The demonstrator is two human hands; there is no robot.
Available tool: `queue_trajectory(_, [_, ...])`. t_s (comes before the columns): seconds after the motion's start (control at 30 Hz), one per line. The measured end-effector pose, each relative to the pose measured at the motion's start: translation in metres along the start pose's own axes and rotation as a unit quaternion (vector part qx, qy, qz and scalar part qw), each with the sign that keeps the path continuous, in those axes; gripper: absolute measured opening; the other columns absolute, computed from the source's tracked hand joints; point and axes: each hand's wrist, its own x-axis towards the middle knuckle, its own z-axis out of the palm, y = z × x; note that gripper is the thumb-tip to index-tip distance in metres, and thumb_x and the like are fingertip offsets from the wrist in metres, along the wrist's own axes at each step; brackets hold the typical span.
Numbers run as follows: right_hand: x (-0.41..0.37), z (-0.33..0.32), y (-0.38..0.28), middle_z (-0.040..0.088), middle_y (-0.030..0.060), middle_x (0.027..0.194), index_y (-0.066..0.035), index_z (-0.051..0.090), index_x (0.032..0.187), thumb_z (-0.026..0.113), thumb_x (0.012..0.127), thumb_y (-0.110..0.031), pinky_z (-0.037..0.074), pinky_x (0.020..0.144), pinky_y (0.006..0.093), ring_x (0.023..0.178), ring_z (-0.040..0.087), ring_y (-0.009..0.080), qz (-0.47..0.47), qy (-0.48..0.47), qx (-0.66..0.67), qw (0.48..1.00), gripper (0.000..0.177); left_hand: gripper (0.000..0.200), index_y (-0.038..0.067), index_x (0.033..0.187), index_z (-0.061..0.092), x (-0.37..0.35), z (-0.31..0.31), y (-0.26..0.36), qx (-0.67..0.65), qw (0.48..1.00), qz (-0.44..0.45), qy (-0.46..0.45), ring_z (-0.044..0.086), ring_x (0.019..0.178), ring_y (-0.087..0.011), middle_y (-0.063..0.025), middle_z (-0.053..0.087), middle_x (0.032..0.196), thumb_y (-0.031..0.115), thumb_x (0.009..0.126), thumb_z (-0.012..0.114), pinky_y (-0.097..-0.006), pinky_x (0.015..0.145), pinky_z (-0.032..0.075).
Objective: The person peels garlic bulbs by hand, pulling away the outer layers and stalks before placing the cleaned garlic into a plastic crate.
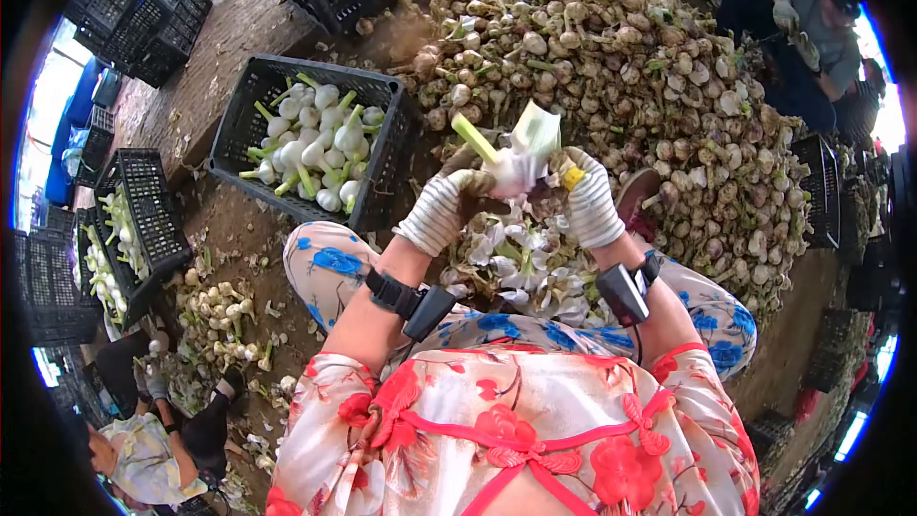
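A garlic bulb (511,172) with a green stem stub is between my two hands, its pale outer skin (537,129) flaring up and away from it. My left hand (447,205), in a striped, soiled work glove, is closed around the bulb's left side. On the other side, the gloved fingers of my right hand (585,193) pinch at the bulb's edge; a yellow band wraps one finger. Whether a small tool is in that hand cannot be made out. Below both hands lies a heap of peeled garlic skins (521,263) between my legs.
At left stands a black crate (315,67) of cleaned white garlic bulbs. A large pile of unpeeled garlic (611,67) spreads ahead and right. More black crates (143,220) stand further left. Co-workers sit at upper right (812,38) and lower left (143,449).
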Motion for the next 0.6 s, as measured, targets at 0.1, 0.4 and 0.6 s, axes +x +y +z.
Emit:
queue_trajectory(0.1, [-0.015, 0.015, 0.005, 0.057, -0.0001, 0.072, 0.001, 0.057, 0.091, 0.050, 0.086, -0.010, 0.042, 0.055, 0.0185, 0.062, 0.050, 0.0052, -0.004, -0.003, -0.148, 0.989, 0.014, 0.037, 0.003, 0.113, 0.049, -0.001, 0.004, 0.002, -0.015, 0.997, -0.012, 0.070, 0.058, 0.087, -0.0169, -0.0060, 0.059, 0.098, 0.012, 0.078, 0.056, -0.0291, 0.076, 0.049])
queue_trajectory(0.4, [0.008, 0.010, -0.007, 0.057, 0.0140, 0.068, 0.002, 0.056, 0.080, 0.049, 0.079, 0.000, 0.045, 0.053, 0.0292, 0.061, 0.055, 0.0157, -0.169, 0.052, -0.292, 0.940, 0.007, 0.025, 0.004, 0.097, 0.058, -0.002, -0.007, -0.004, 0.057, 0.988, 0.079, 0.122, 0.059, 0.077, -0.0142, -0.0058, 0.062, 0.090, 0.010, 0.074, 0.067, -0.0244, 0.067, 0.048])
queue_trajectory(0.6, [0.045, -0.050, 0.024, 0.060, 0.0203, 0.088, -0.001, 0.059, 0.091, 0.052, 0.078, -0.027, 0.047, 0.072, 0.0399, 0.082, 0.058, 0.0355, 0.065, -0.162, -0.746, 0.643, 0.030, 0.036, 0.002, 0.103, 0.058, -0.021, 0.017, 0.006, 0.034, 0.994, 0.105, -0.024, 0.059, 0.085, -0.0152, -0.0066, 0.061, 0.093, 0.020, 0.074, 0.069, -0.0264, 0.078, 0.047])
